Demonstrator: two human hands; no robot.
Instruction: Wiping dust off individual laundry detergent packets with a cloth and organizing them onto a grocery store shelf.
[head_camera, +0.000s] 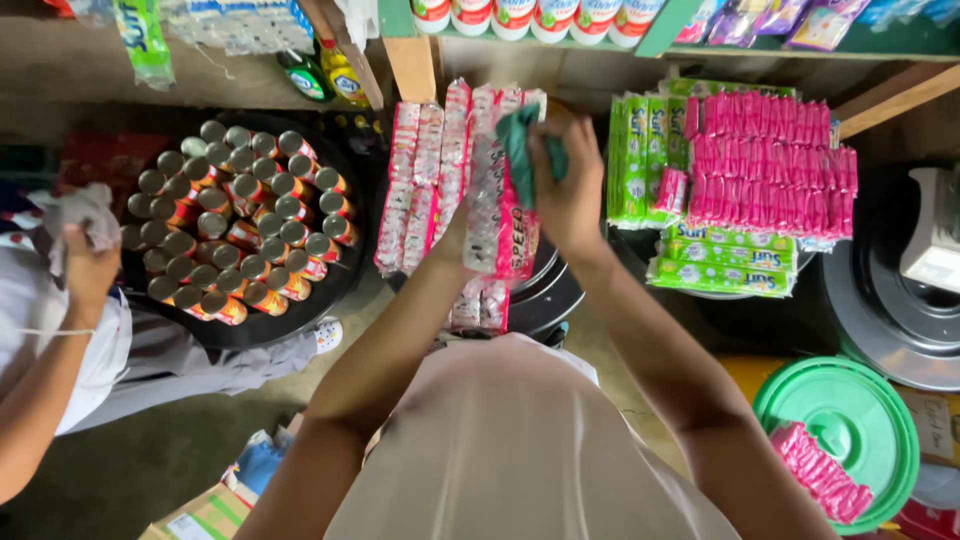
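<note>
right hand (570, 190): fingers closed on green cloth (520, 145), rubbing packet strip (500, 215) | left hand (460, 235): mostly hidden, fingers' grip unclear, steadies strip for wiping | cans (235, 225) beside

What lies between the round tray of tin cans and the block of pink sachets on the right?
In the head view, hanging strips of red-and-white sachets lie between the tray of cans and pink sachets, with both hands wiping one strip.

Soft, even daylight, colours vivid.
I see dim shadow pooling under the shelf (700, 45) and along the floor (120, 470); edges bow slightly, focus mostly sharp.
</note>
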